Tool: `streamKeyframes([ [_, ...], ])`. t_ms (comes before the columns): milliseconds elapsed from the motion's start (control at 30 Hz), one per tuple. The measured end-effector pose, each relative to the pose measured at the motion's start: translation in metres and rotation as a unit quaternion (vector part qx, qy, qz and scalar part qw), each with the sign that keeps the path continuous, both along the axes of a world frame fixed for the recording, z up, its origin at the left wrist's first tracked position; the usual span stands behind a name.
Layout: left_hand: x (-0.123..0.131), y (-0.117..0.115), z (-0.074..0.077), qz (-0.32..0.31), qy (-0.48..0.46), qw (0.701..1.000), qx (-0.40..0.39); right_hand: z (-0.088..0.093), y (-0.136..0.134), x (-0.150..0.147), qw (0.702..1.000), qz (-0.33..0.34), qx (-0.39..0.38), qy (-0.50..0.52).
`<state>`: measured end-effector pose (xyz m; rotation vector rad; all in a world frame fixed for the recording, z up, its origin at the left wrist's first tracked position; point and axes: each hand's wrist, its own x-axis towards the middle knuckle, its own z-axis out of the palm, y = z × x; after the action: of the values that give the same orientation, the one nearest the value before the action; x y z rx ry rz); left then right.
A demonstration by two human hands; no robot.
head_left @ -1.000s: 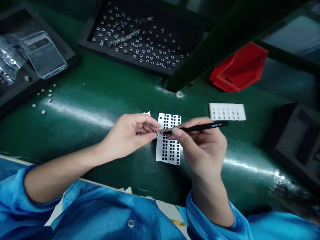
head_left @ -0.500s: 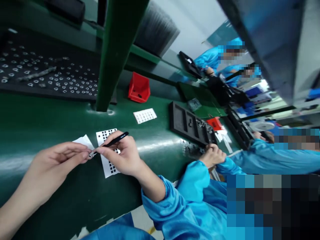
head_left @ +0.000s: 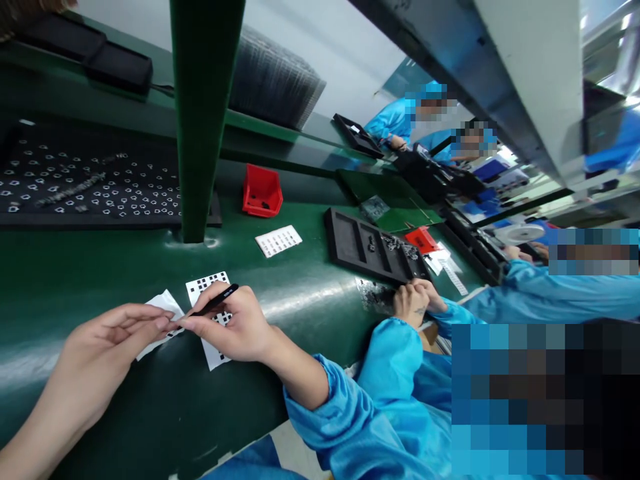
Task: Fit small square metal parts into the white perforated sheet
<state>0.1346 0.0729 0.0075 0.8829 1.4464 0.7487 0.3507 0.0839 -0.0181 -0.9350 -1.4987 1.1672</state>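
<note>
My left hand point(head_left: 113, 347) is closed in a pinch above the green bench. Whatever sits between its thumb and fingers is too small and hidden to name. My right hand point(head_left: 243, 327) grips black tweezers point(head_left: 217, 300), their tips meeting the left fingertips. Below the right hand lies a white sheet of black square stickers point(head_left: 216, 357), partly covered by it. A white paper point(head_left: 163, 303) with dark marks along its lower edge lies beneath the left fingertips.
A small white label card point(head_left: 279, 241) and a red bin point(head_left: 263, 190) lie beyond my hands. A black compartment tray point(head_left: 345, 243) holds small parts. A green post point(head_left: 200, 133) rises before a dark mat of small rings point(head_left: 135, 180). To the right, a co-worker's hands point(head_left: 415, 301) work.
The camera view has shifted a little. The tweezer tips have drawn closer to the left fingertips, and the small shiny piece seen there before is now hidden. Both hands keep their grip.
</note>
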Motion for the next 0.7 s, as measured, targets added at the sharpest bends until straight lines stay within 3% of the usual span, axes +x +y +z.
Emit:
streamKeyframes([
  [133, 0.000, -0.001, -0.002, 0.001, -0.009, 1.000, 0.012, 0.000, 0.000, 0.000, 1.000, 0.006, -0.021, 0.015],
  [333, 0.000, -0.002, 0.000, -0.002, -0.020, 1.000, 0.019, 0.002, -0.001, -0.001, 0.991, 0.002, -0.112, 0.068],
  [500, -0.001, -0.003, -0.011, 0.024, -0.081, 0.996, 0.017, -0.001, 0.000, -0.006, 0.974, -0.009, -0.169, 0.148],
  [700, 0.007, -0.009, -0.013, 0.059, -0.189, 0.980, 0.002, -0.002, -0.009, -0.009, 0.975, -0.075, -0.147, 0.146],
])
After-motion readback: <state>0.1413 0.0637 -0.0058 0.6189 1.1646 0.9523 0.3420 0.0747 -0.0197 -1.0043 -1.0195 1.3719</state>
